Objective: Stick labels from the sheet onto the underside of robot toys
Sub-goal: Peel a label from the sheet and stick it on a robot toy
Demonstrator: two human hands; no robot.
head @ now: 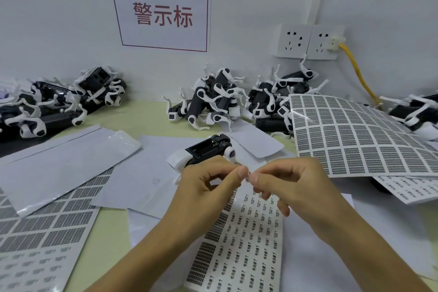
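A black-and-white robot toy (203,149) lies upside down on white paper just beyond my hands, its open black battery bay facing up. My left hand (203,187) and my right hand (291,185) meet above the table, and both pinch one small label (247,176) between thumb and fingertips. Under my hands lies a label sheet (246,239) printed with rows of small dark labels, partly hidden by my forearms.
Piles of robot toys sit along the wall at the left (59,99), centre (211,99) and right (279,97). A curved label sheet (355,135) rises at the right, another sheet (42,232) lies at the left. Wall sockets (308,41) hold a yellow cable (358,73).
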